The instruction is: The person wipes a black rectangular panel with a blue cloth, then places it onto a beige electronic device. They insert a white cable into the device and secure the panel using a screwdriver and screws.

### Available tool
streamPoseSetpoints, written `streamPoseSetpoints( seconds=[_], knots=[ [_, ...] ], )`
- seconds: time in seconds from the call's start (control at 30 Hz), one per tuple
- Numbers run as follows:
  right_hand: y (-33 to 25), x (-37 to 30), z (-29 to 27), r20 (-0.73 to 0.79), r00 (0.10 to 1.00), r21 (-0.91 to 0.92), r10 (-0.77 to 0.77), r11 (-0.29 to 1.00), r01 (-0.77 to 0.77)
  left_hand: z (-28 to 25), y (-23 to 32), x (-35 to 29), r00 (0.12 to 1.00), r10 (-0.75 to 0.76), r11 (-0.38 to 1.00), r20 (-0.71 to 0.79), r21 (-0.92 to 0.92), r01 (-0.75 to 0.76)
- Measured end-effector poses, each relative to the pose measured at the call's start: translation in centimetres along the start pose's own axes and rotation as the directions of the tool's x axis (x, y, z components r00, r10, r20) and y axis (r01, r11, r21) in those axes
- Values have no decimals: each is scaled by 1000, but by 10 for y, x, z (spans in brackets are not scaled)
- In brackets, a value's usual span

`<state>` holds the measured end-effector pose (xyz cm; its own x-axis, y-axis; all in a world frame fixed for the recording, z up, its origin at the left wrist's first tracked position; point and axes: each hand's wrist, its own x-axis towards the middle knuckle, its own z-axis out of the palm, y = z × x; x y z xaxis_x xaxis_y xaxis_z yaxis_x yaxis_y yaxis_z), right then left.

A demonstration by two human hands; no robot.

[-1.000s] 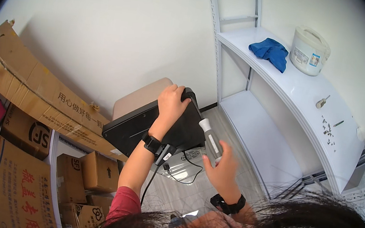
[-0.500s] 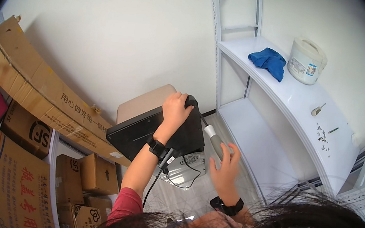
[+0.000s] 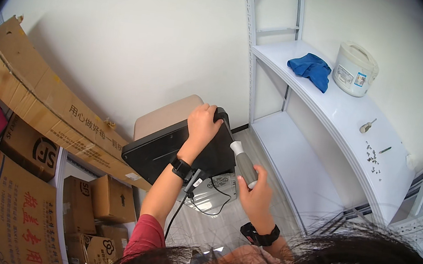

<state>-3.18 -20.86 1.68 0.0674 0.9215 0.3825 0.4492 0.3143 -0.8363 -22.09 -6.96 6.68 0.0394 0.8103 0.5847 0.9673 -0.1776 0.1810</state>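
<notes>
My left hand (image 3: 202,126) grips the upper right corner of a black, flat-sided appliance (image 3: 160,158) that is tilted up in front of me. A screwdriver (image 3: 243,165) with a grey handle and white collar reaches toward that same corner; its tip is hidden from view. Thumb and fingers of my right hand (image 3: 257,201) close around the handle's lower end. A black power cord (image 3: 176,215) hangs by the appliance's lower side, near my left wrist.
A beige padded block (image 3: 168,115) stands behind the appliance. Cardboard boxes (image 3: 47,112) fill the left side. On the white shelf (image 3: 325,106) at right lie a blue cloth (image 3: 311,70), a white rice cooker (image 3: 355,70), a small screwdriver (image 3: 366,126) and several scattered screws (image 3: 372,158).
My right hand's spread fingers have closed onto the screwdriver handle, and the hand has shifted slightly left. My left hand keeps its hold on the appliance.
</notes>
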Motion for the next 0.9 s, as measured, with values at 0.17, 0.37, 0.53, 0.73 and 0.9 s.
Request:
streamPoseSetpoints(
  seconds=[0.17, 0.37, 0.53, 0.73, 0.9],
  knots=[
    [-6, 20, -2, -207, 959, -180, -193, 971, 157, 0, -2, -1, 1000, 7, 1000, -20, -9, -8],
    [3, 33, -5, -174, 921, -150, -350, 933, 326, 0, 1, 1, 999, 30, 999, -34, -13, -30],
    [-18, 23, -13, -28, 977, 1, -211, 977, 211, 1, -1, 0, 1000, -16, 1000, -17, -3, 16],
    [-11, 29, -12, -172, 968, -62, -185, 982, 176, -3, 3, 1, 1000, 10, 1000, -14, 7, -10],
    [-30, 31, -25, -56, 998, 52, -35, 998, 37, -1, 1, -2, 1000, 1, 1000, -21, 4, -1]
  ],
)
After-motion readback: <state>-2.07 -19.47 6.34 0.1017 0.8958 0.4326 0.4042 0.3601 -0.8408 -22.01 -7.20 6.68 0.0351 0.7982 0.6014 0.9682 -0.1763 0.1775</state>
